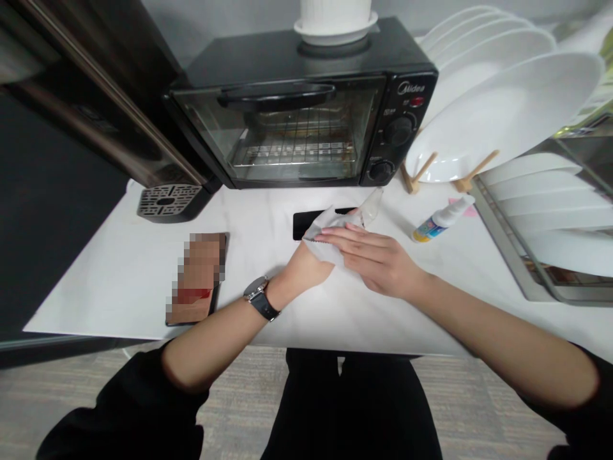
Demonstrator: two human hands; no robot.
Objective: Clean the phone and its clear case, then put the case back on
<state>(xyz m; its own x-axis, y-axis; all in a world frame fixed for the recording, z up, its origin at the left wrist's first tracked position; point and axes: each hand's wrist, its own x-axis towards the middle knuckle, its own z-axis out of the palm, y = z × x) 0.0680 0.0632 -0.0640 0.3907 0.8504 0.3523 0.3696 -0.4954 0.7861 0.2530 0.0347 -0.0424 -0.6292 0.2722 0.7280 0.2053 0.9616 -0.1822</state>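
Note:
My right hand (376, 259) lies flat with its fingers stretched out, pressing a white cloth (325, 231) against my left hand (301, 268). The left hand is mostly covered by the cloth and the right hand, so its fingers do not show; a dark watch (261, 298) sits on its wrist. Just behind the hands a black phone (306, 222) lies flat on the white table (119, 275), partly under the cloth. Something clear and glassy (371, 206) pokes out past the cloth.
A black toaster oven (306, 121) stands at the back with a white bowl (335, 22) on top. White plates (502, 108) lean in a wooden rack, more fill a metal tray (507, 255). A small spray bottle (443, 219) lies on the right, a brown card (196, 281) on the left.

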